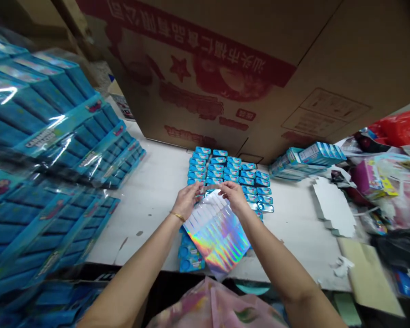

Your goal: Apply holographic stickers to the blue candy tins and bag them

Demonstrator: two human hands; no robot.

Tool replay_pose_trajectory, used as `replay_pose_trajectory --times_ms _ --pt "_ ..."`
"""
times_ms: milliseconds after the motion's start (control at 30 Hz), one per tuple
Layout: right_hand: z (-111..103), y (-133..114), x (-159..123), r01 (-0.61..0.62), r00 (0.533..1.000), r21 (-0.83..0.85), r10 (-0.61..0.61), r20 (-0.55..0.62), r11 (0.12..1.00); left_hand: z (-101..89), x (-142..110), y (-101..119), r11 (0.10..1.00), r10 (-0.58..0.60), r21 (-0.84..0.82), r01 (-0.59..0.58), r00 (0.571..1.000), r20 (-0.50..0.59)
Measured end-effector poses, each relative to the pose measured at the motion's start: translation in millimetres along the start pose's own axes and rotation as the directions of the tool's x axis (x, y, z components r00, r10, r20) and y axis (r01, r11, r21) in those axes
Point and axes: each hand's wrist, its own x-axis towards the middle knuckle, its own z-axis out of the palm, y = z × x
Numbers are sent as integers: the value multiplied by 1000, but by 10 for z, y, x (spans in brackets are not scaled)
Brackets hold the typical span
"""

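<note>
My left hand (pixel 187 201) and my right hand (pixel 233 195) are close together over the middle of the table. Their fingers pinch the two ends of a thin narrow strip (pixel 212 187), stretched level between them. Just below lies a shiny rainbow holographic sheet (pixel 220 241) with rows of pale strips across its upper part. Several columns of small blue boxes (pixel 215 167) stand packed together beyond my hands. More blue packs (pixel 191 258) show partly from under the sheet's left side. A thin gold bracelet is on my left wrist.
Tall stacks of plastic-wrapped blue boxes (pixel 54 118) rise on the left. A large brown carton (pixel 205 68) stands across the back of the white table (pixel 146 214). To the right are more blue boxes (pixel 307 158), a white cardboard piece (pixel 333 207) and mixed bags.
</note>
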Motion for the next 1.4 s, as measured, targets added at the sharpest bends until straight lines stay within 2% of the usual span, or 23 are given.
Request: replay_pose_trajectory --times_ms 167,233,400,567,733,933,1100,1200,1267,1333,1400 --pt "358 156 353 -41 997 95 47 -65 995 -187 318 190 996 81 60 -73 985 -151" --pt "495 182 517 -45 995 117 54 -81 992 -261 503 277 997 71 33 -66 985 -155" --pt "703 237 901 -61 992 202 82 -97 978 -403 930 451 995 -60 -85 52 994 -92" --pt "719 202 1085 -61 995 222 77 -60 973 -459 1221 452 993 -59 -112 46 991 -118" --pt "686 114 1160 -44 998 229 51 -24 972 -412 1367 459 989 -93 -124 85 994 -59" --pt "670 83 1282 -50 998 221 55 -16 974 -338 1501 495 983 -176 -54 177 984 19" --pt "699 131 1380 -50 998 218 58 -28 975 -349 1640 459 990 -141 -11 141 989 -49" --pt "726 197 1511 15 993 126 0 -121 992 -357 1757 439 996 -81 27 84 992 -95" --pt "753 241 1649 99 970 -11 -99 -221 995 -359 1874 423 995 12 96 4 986 -166" --pt "789 269 1809 172 931 -203 -227 -286 964 -363 2031 403 973 138 215 -84 958 -250" --pt "829 270 1957 185 894 -414 -327 -306 891 -374 2212 384 923 269 350 -163 922 -280"
